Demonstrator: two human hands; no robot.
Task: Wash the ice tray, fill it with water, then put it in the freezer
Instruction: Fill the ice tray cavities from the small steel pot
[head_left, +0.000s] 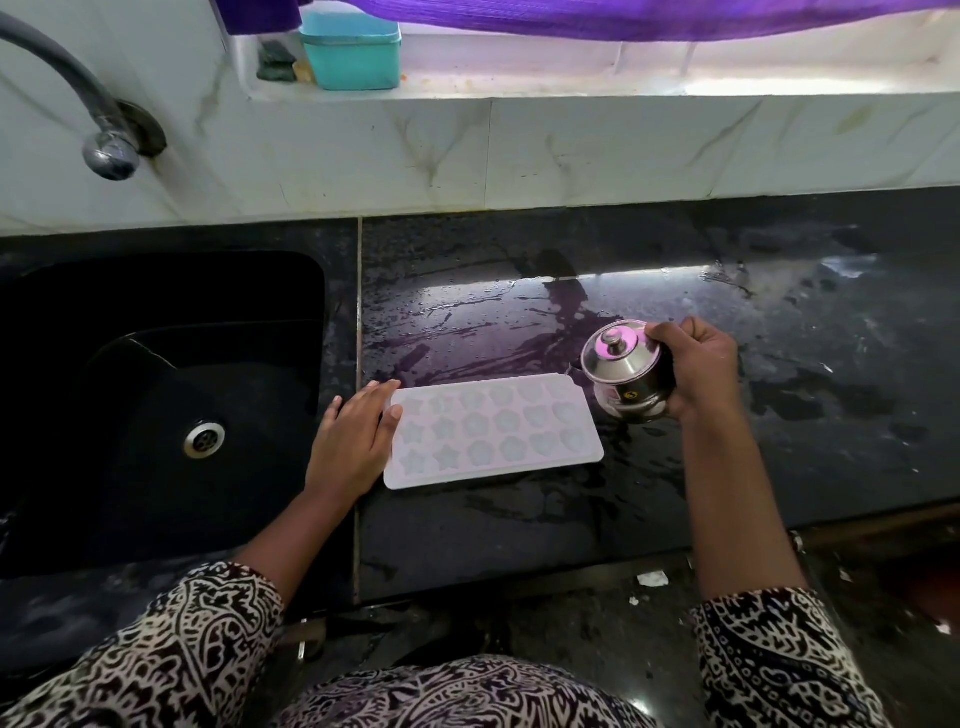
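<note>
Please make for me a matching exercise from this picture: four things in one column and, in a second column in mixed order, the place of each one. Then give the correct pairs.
Things
1. ice tray
2. lidded steel pot
3. teal box
4. tap

Places
A. on the window ledge
B. mounted behind the sink
C. flat on the wet counter, with the left hand resting on its end
D. gripped by the right hand

Pairs: 1-C, 2-D, 3-A, 4-B
</note>
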